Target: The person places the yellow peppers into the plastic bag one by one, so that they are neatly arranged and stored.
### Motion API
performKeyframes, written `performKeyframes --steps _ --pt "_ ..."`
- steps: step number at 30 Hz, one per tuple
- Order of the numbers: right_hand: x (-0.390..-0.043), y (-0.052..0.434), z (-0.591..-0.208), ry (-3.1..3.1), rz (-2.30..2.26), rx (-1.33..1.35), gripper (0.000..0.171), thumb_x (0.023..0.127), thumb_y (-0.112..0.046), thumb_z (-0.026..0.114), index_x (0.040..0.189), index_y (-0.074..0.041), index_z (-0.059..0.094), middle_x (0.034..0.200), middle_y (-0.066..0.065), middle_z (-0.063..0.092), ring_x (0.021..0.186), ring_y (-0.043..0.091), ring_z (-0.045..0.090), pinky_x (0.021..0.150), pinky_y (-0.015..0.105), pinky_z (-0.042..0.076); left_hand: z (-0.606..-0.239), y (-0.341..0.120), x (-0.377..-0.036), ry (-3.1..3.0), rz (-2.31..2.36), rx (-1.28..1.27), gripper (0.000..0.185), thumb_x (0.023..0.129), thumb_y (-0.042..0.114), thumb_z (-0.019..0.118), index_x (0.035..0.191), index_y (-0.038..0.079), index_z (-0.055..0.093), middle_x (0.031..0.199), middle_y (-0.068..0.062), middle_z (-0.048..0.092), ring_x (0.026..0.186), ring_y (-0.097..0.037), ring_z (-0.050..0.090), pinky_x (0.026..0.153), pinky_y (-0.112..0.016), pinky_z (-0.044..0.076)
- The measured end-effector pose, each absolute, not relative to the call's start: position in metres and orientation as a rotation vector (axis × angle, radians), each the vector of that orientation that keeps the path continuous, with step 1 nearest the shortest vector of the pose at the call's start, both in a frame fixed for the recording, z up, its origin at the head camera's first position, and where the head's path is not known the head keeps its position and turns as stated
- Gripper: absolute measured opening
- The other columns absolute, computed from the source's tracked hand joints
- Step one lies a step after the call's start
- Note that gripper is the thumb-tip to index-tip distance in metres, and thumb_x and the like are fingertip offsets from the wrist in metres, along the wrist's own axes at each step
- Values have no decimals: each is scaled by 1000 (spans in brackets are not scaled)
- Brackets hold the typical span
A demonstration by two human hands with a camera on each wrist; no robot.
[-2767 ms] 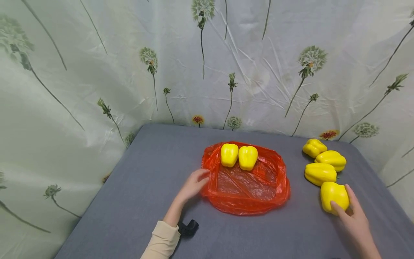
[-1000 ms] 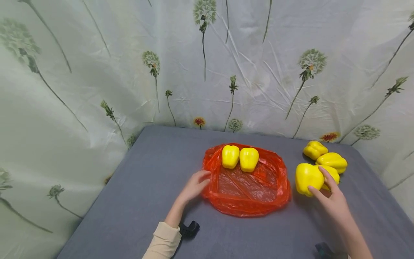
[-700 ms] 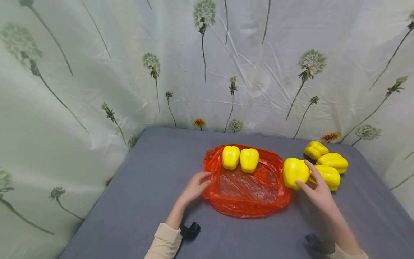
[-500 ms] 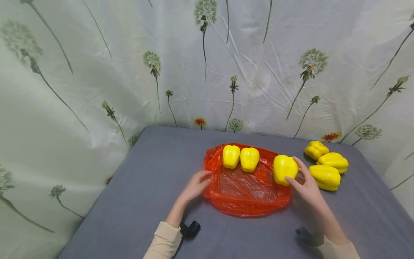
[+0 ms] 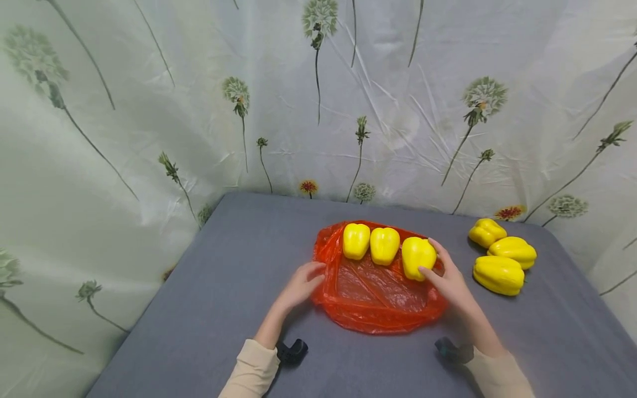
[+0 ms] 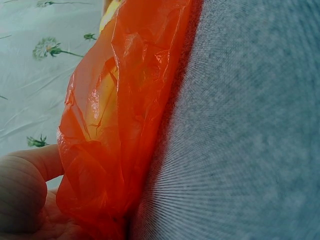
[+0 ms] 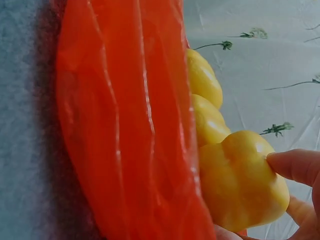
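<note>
In the head view my right hand (image 5: 450, 276) grips a yellow bell pepper (image 5: 417, 258) over the right part of an open red plastic bag (image 5: 383, 320). The right wrist view shows the thumb against the side of this pepper (image 7: 242, 182), close above the bag's rim. Two more bell peppers, a left one (image 5: 355, 241) and a middle one (image 5: 385, 246), stand side by side at the back of the bag. My left hand (image 5: 300, 286) holds the bag's left rim; in the left wrist view its thumb meets the red film (image 6: 100, 170), which hides some fingertips.
Three more yellow bell peppers lie in a group on the right of the grey-covered table (image 5: 224, 265), the nearest pepper (image 5: 499, 275) lying on its side. A flower-printed curtain (image 5: 398, 110) borders the table behind. Black devices (image 5: 292, 352) are worn at both wrists.
My right hand has lifted a bell pepper from the group's near end and carried it left, over the bag, beside the two peppers there. My left hand has stayed at the rim.
</note>
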State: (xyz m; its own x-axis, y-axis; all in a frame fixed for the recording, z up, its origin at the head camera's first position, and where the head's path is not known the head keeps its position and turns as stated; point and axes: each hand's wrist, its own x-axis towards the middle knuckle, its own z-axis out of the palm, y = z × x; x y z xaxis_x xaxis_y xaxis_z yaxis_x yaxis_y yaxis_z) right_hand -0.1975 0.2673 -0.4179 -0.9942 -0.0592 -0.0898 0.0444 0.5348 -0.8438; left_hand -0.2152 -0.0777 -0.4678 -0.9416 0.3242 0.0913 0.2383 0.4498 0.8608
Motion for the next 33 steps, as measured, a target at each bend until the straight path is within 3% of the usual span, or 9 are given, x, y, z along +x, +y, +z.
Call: performKeyframes --steps 8,20,33 --pt "-207 263 -422 2695 -1377 35 76 96 -34 50 151 -26 -1 153 25 16 129 48 35 104 64 32 -466 -76 -217 2590 1524 494 38 94 17 50 128 0 54 132 -21 54 127 -39 45 107 -57 34" --pt "-216 259 -428 2701 -1343 65 76 97 -30 47 151 -24 -5 155 24 12 133 48 29 107 64 28 -468 -77 -216 2563 1521 472 38 94 19 51 129 3 53 133 -19 53 127 -38 45 106 -57 35" --pt "-220 261 -436 2728 -1200 78 77 98 -36 42 149 -27 -15 155 27 9 137 50 20 108 66 21 -468 -79 -216 2578 1500 483 38 94 19 50 129 4 53 134 -19 53 128 -37 45 107 -57 35"
